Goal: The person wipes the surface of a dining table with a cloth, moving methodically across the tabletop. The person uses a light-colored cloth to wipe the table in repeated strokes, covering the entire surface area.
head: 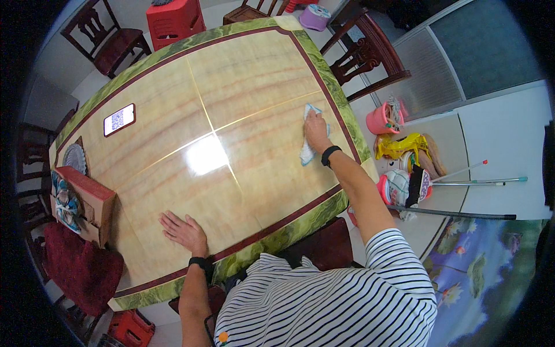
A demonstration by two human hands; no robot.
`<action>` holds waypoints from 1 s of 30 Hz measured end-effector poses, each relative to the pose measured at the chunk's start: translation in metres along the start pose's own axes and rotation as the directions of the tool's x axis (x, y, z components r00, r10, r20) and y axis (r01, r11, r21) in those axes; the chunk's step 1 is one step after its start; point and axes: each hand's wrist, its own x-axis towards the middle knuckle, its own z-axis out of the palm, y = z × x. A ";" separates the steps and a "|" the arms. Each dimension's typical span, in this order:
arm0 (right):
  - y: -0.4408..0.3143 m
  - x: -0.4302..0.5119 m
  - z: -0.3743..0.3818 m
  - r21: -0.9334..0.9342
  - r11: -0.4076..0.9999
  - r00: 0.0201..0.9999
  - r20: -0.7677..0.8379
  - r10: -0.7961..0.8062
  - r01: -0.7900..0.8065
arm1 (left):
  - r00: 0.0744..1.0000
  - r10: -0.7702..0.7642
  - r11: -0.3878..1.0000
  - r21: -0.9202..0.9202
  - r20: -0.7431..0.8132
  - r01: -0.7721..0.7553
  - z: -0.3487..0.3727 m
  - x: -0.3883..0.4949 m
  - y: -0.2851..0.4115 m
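Note:
A large table with a glossy stone-patterned top and green marbled border lies before me. Near its right side, my right hand presses on a pale blue-and-white cloth, which sticks out above and below the fingers. My left hand rests flat on the tabletop by the near edge, palm down with fingers spread and nothing in it. Both wrists wear dark bands.
A lit phone lies at the far left, beyond a cardboard box and a silvery scalloped plate. Wooden chairs and a red plastic stool surround the table. A pink bucket and broom handles stand right.

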 end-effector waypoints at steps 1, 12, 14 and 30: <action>-0.012 0.000 -0.004 0.007 0.998 0.998 -0.030 -0.054 0.054 | 1.000 0.000 1.000 0.009 0.004 -0.001 0.000 0.000 0.000; -0.204 -0.055 -0.034 0.494 0.761 0.896 -0.354 -0.267 0.421 | 1.000 0.007 1.000 -0.006 -0.028 -0.007 0.004 -0.002 -0.003; -0.248 -0.081 -0.045 0.591 0.689 0.907 -0.308 -0.288 0.419 | 1.000 -0.005 1.000 -0.005 -0.018 0.005 0.004 -0.002 -0.003; -0.151 -0.290 -0.067 0.553 0.809 0.967 0.018 -0.253 0.201 | 0.991 0.041 0.999 0.040 -0.128 -0.036 0.015 -0.005 -0.009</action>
